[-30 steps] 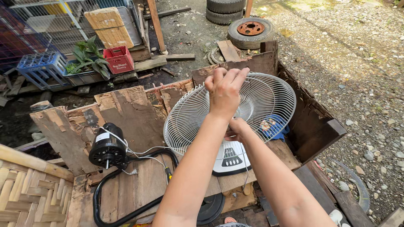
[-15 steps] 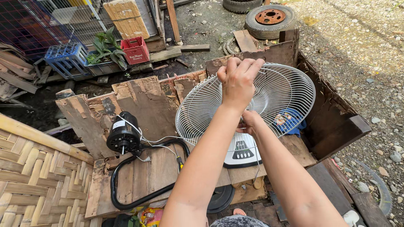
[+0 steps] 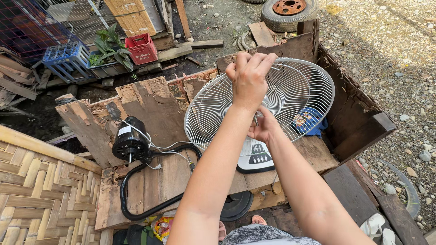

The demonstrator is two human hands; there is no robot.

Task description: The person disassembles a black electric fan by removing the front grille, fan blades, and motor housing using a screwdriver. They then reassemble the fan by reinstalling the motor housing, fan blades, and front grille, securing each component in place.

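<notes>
Since the earlier frames your view has shifted a little, so the fan guard and both hands now sit higher and more to the right of the frame, while the hands keep the same grip. Your left hand [image 3: 249,76] is closed over the upper rim of the white wire fan guard [image 3: 295,90], fingers curled on the wires. Your right hand [image 3: 262,127] is just below it, at the middle of the guard, with fingers pinched narrow on a small metal part [image 3: 256,120]; what this part is, you cannot tell from here.

The guard stands tilted at the centre right of the frame, and its lower edge meets the white fan base with dark buttons [image 3: 254,156]. Behind the wires lies a blue cloth [image 3: 311,121]. All this rests on rough wooden boards [image 3: 150,104].

Left of the guard, well apart from your hands, sits the black fan motor [image 3: 129,143], with thin white wires and a thick black cable [image 3: 136,211] looping below it. At lower left is a woven bamboo panel [image 3: 41,199]. In the upper left you see a blue crate [image 3: 63,54], a green plant [image 3: 111,45] and a red crate [image 3: 141,47]; at the top, an old tyre [image 3: 290,11].
</notes>
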